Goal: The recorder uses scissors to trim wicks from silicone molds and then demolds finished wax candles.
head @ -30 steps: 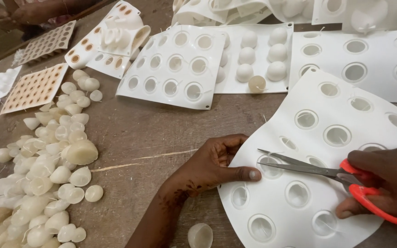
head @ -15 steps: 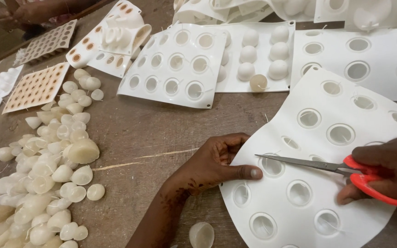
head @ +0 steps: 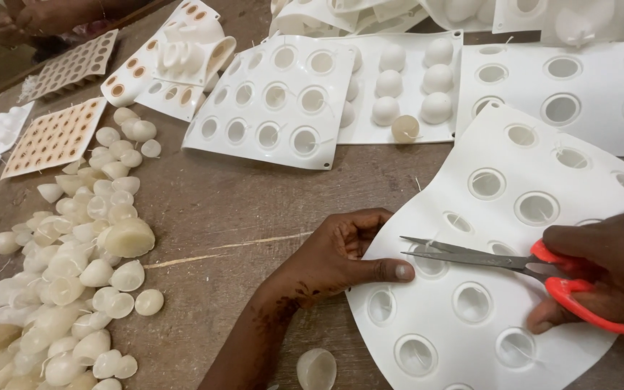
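right hand (head: 604, 271) grips a pair of red-handled scissors (head: 514, 271), fingers closed through the loops, with the blades lying nearly shut and pointing left across a white silicone mould sheet (head: 514, 238) that rests on the wooden table (head: 232, 217) at the lower right. left hand (head: 344, 256) presses down on the left edge of that sheet, fingers curled over the rim and thumb flat beside one of the round cavities, holding it rather than grasping anything else. thin threads stick up from several cavities near the blades, while others on the same sheet look bare, so i judge the trimming on this sheet to be partway through; which holes are finished is hard to tell. just beyond it lie more moulds: a square white mould (head: 276, 101) with empty rings and a mould holding white domes (head: 406, 87), some cavities filled. a large heap of pale half-shell pieces (head: 74, 274) spreads along the left side of the table, well apart from the hands, which suggests a good share of pieces are already out. one loose shell (head: 316, 368) sits near the left forearm. further left lie flat perforated trays (head: 53, 136), and another person's hands (head: 37, 14) show at the top left corner.
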